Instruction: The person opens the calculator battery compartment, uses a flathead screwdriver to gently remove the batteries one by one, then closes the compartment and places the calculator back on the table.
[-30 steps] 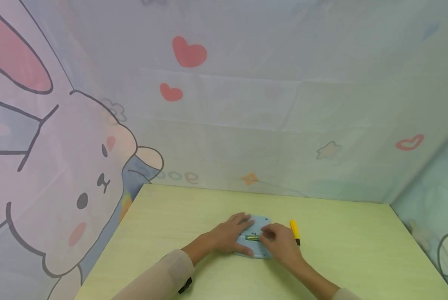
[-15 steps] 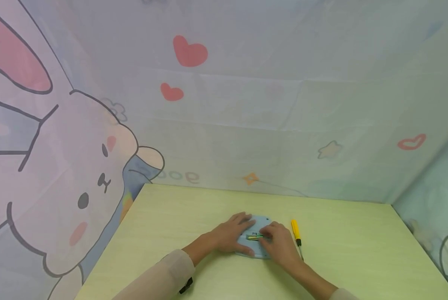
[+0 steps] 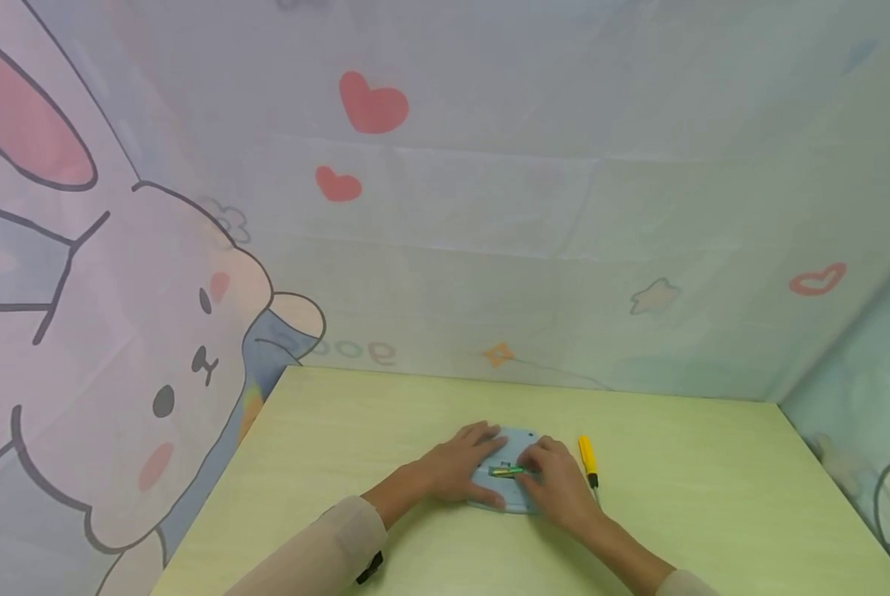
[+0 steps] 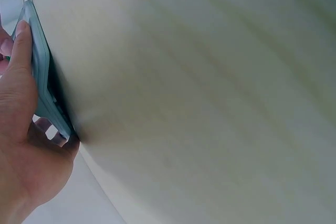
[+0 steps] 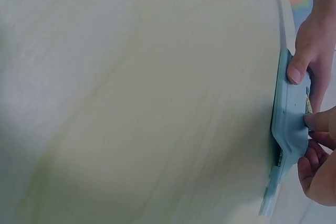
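Observation:
A flat light blue plastic device (image 3: 515,495) lies on the table with a slot in its upper face. My left hand (image 3: 455,465) grips its left side, fingers spread over the far part and thumb at the near edge. A slim green-and-yellow battery (image 3: 506,472) sits at the slot, slightly tilted. Its right end is pinched between the thumb and fingers of my right hand (image 3: 556,483). In the left wrist view the thumb (image 4: 22,51) lies along the device's edge. The right wrist view shows the device (image 5: 289,114) edge-on, and the slot's inside is hidden.
A screwdriver with a yellow handle (image 3: 587,455) lies just right of my right hand, its shaft partly behind the wrist. A small black object (image 3: 370,569) shows beside the left sleeve. A printed cloth (image 3: 489,248) hangs behind the table's back edge.
My right hand has shifted only slightly at the slot, and the battery's angle has changed a little. The left hand and device stay in place.

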### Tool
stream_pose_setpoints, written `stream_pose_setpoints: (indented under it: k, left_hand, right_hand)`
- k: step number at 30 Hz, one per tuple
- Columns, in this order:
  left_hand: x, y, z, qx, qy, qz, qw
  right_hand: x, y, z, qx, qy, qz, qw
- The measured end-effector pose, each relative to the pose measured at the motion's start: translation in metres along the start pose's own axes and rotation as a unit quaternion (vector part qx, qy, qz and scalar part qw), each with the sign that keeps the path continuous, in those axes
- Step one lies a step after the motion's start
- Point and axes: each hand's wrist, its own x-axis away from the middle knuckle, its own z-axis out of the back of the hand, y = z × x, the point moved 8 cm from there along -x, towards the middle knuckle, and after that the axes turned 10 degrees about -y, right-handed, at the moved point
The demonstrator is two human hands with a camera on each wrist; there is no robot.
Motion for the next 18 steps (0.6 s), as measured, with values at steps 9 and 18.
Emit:
stream_pose_setpoints:
  k: [9, 18]
  left_hand:
    - [0.0024, 0.0041, 0.0038, 0.014, -0.001, 0.001, 0.9999]
    - [0.0019, 0.0033, 0.0028, 0.011, -0.005, 0.003, 0.9999]
  right_hand:
    - [0.0001, 0.0016, -0.0027, -0.006, -0.018, 0.006, 1.0]
    - [0.0045, 0.0025, -0.0006, -0.067, 0.004, 0.002, 0.998]
